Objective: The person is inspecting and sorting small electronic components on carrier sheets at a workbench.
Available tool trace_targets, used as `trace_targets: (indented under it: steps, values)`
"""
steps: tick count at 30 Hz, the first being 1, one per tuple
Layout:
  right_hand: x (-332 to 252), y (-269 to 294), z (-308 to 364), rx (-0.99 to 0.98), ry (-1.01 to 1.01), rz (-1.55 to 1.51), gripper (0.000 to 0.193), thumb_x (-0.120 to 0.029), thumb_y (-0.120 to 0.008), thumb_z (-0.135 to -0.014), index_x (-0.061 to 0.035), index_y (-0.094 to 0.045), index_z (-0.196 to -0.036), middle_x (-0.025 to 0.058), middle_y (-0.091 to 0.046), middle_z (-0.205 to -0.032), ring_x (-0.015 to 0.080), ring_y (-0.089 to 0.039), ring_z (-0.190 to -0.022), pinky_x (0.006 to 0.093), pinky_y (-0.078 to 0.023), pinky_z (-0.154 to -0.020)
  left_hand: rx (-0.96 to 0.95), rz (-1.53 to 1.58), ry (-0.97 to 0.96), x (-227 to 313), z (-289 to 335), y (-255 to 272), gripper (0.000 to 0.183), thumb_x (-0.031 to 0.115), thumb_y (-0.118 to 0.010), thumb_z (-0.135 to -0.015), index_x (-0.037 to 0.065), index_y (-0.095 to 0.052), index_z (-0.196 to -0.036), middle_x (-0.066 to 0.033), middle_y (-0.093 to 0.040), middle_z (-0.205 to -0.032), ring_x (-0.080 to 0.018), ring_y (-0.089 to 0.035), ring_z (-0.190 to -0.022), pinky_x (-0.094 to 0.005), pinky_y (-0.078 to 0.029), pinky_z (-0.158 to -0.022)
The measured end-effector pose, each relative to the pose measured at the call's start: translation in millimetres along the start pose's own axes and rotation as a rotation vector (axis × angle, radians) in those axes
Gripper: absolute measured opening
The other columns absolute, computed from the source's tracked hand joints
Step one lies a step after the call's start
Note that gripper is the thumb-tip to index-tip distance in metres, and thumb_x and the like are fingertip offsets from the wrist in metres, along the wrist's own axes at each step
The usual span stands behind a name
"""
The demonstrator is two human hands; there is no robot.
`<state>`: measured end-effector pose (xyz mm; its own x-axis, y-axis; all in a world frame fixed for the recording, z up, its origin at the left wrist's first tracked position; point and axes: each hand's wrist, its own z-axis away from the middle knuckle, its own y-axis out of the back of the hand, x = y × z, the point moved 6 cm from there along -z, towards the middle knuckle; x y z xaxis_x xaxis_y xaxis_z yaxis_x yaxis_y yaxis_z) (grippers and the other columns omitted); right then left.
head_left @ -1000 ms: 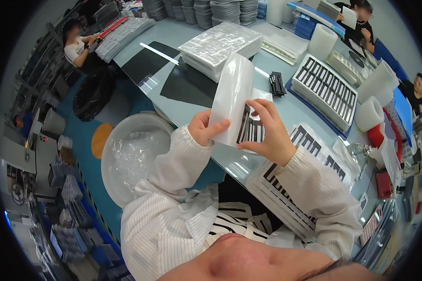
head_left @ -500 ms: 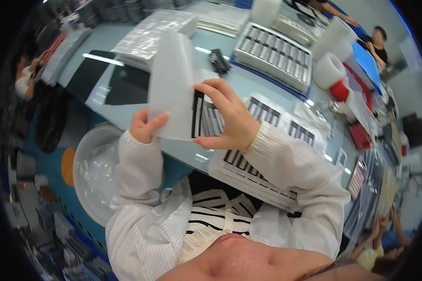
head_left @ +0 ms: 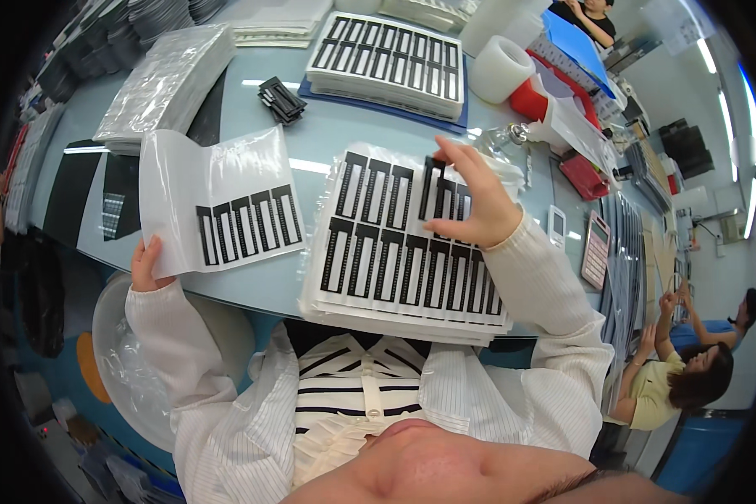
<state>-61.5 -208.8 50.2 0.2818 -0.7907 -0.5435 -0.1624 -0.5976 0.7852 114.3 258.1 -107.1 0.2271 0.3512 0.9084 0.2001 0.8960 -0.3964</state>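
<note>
My left hand (head_left: 149,264) pinches the lower left corner of a translucent film sheet (head_left: 170,206). The sheet lies over the table, its left part curled up, with a row of several slotted black strips along its lower right part. Over a thick stack of white sheets (head_left: 312,294) in front of me is my right hand (head_left: 491,206). Its thumb and fingertips span the two ends of a slotted black strip (head_left: 431,190), gripping it lengthwise. Rows of similar black strips cover the stack's top sheet; my right hand and sleeve hide some on the right.
A plastic-wrapped stack (head_left: 164,84) and a small pile of black parts (head_left: 281,101) lie farther back. Behind stands another stack of strip sheets (head_left: 386,63) on a blue board. Film rolls (head_left: 501,71), a phone (head_left: 556,225) and a pink calculator (head_left: 595,250) are at right; a white tub (head_left: 126,336) is lower left.
The film sheet has gone from upright in both hands to lying at the left. My right hand has moved right from the sheet to over the strip stack. The view has shifted.
</note>
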Motion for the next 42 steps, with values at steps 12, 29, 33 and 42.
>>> trace_targets:
  steps: [12, 29, 33, 42]
  values:
    - [14.5, -17.2, 15.1, 0.019, -0.051, 0.005, 0.095, -0.024, -0.082, -0.059, -0.0011, -0.033, -0.137, 0.0157, -0.051, -0.116, 0.0311, -0.047, -0.111, 0.0380, -0.037, -0.097, -0.355, -0.595, -0.143, 14.5, 55.8, -79.4, 0.143, 0.069, -0.079, -0.044, 0.007, -0.004, -0.148, -0.0184, -0.019, -0.147, -0.0288, -0.028, -0.133, -0.0424, -0.026, -0.108]
    - [15.1, -20.5, 17.3, -0.008, -0.037, -0.004, 0.096, -0.028, -0.084, -0.058, -0.0001, -0.035, -0.136, 0.0151, -0.051, -0.118, 0.0308, -0.046, -0.112, 0.0380, -0.035, -0.099, -0.147, -0.818, -0.202, 3.6, 50.8, -71.4, 0.095, 0.011, -0.076, -0.068, 0.000, -0.021, -0.144, -0.0179, -0.049, -0.129, -0.0263, -0.052, -0.115, -0.0357, -0.045, -0.094]
    - [12.6, -18.1, 18.2, -0.019, -0.070, 0.036, 0.096, -0.028, -0.084, -0.059, -0.0002, -0.035, -0.136, 0.0161, -0.050, -0.121, 0.0313, -0.045, -0.116, 0.0381, -0.035, -0.100, -0.134, -0.780, -0.196, 6.0, 53.3, -70.7, 0.078, 0.005, -0.068, -0.075, 0.001, -0.027, -0.141, -0.0157, -0.051, -0.126, -0.0236, -0.054, -0.112, -0.0341, -0.047, -0.091]
    - [-57.0, 21.5, -15.7, 0.078, 0.098, 0.027, 0.071, -0.017, -0.079, -0.067, -0.0005, -0.046, -0.128, 0.0179, -0.055, -0.112, 0.0325, -0.054, -0.105, 0.0377, -0.042, -0.093, 0.037, -0.018, -0.026, -27.4, 37.6, -53.3, 0.054, 0.039, -0.049, -0.094, 0.002, -0.043, -0.132, -0.0146, -0.054, -0.125, -0.0290, -0.057, -0.110, -0.0417, -0.053, -0.087]
